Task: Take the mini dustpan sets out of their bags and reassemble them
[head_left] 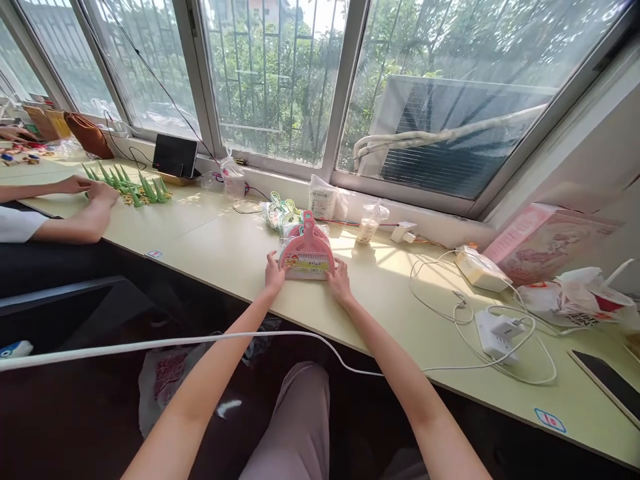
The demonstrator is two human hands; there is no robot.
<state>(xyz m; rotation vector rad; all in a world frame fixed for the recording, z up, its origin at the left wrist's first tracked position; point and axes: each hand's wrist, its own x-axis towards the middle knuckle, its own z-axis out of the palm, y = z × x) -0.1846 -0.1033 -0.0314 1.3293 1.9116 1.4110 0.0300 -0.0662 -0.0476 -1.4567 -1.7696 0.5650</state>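
A pink plastic dustpan set (308, 243) in clear wrapping stands on the pale table, its handle pointing up and a printed label across its lower part. My left hand (275, 274) grips its lower left edge, and my right hand (339, 280) grips its lower right edge, fingers curled round both sides. Just behind it lie green wrapped pieces (281, 212) of similar shape, partly hidden by the pink one.
A white cable hangs across my forearms. On the right are a power strip (495, 337), a phone (607, 380), a small box (481, 269) and a plastic bag. At left, a person's hands touch green cone-shaped pieces (125, 181) near a tablet (175, 156).
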